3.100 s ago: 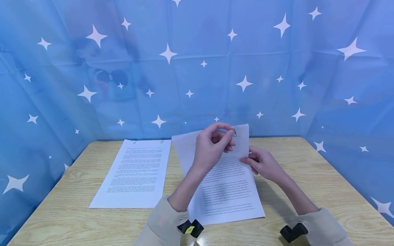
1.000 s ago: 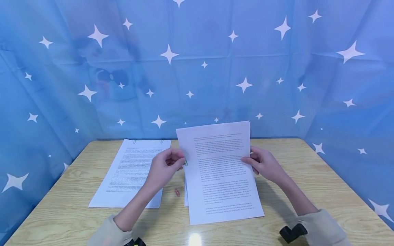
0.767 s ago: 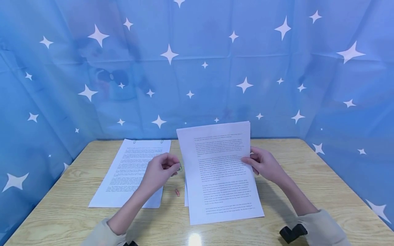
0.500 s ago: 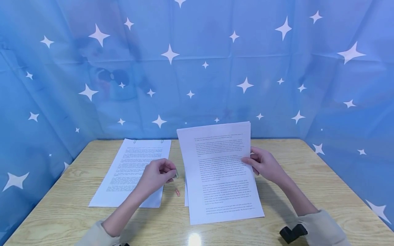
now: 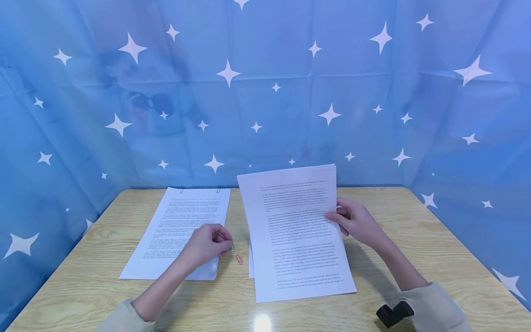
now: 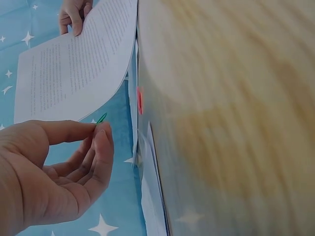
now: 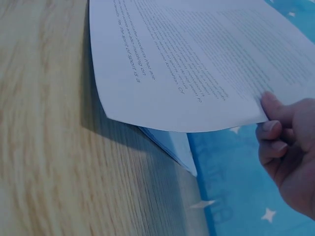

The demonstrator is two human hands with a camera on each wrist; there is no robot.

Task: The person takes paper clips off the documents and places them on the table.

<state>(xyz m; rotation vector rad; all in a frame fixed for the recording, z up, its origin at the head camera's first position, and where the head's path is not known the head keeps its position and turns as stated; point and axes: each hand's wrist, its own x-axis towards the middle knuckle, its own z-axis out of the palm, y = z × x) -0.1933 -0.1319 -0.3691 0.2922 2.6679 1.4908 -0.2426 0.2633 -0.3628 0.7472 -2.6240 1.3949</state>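
My left hand (image 5: pixel 207 244) pinches a green paper clip (image 6: pixel 102 118) between thumb and forefinger, low over the table beside the left stack. Just past its fingertips a pink paper clip (image 5: pixel 239 259) lies on the wood. With my right hand (image 5: pixel 354 223) I grip the right edge of some printed sheets of paper (image 5: pixel 296 230), thumb in front and fingers mostly behind. These sheets stand tilted up, their lower edge near the tabletop. No clip shows on their top edge. In the right wrist view, my right hand (image 7: pixel 293 147) pinches the sheets' edge.
A stack of printed paper (image 5: pixel 182 221) lies on the left of the wooden table (image 5: pixel 83 286), with two paper clips on its top edge. More paper (image 5: pixel 250 265) shows partly behind the held sheets. A blue star-patterned curtain (image 5: pixel 265 106) encloses the back and sides.
My left hand has come away from the top of the held sheets with the green clip, moving left and down toward the table. My right hand keeps its grip in nearly the same place.
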